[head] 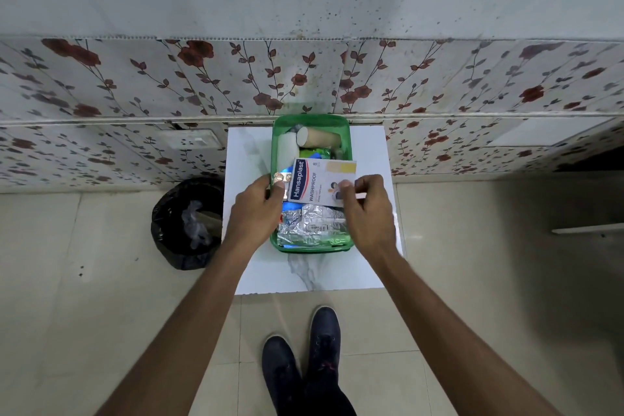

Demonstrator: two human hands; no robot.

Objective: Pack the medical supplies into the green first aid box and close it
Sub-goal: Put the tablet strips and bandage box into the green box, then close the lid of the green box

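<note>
The green first aid box stands open on a small white table, with no lid in view. Inside lie a tan bandage roll, a white gauze roll, a green packet and silver foil packs. A white Hansaplast plaster box sits across the top of the contents. My right hand pinches its right edge. My left hand is at the green box's left rim, fingers on a copper-coloured pill strip.
A black-lined waste bin stands on the floor left of the table. A floral-tiled wall rises right behind the table, with a white switch plate. My dark shoes are on the beige floor below the table's front edge.
</note>
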